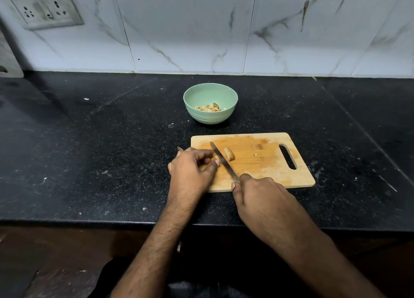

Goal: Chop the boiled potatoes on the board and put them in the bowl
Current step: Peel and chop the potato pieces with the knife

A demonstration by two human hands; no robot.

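The round plastic bowl (210, 103) is pale mint green. The rectangular wooden chopping board (257, 161) is light tan with orange-brown staining. The speckled stone countertop (89, 152) is black with white flecks. The marble-pattern wall tiles (201, 29) are white with grey-brown veins.

Dim, even indoor light. Soft sheen on the black speckled stone counter (112, 141) at centre left. Wide-angle bending at frame edges; upper-left grey wall socket plate (44, 6) slightly blurred.
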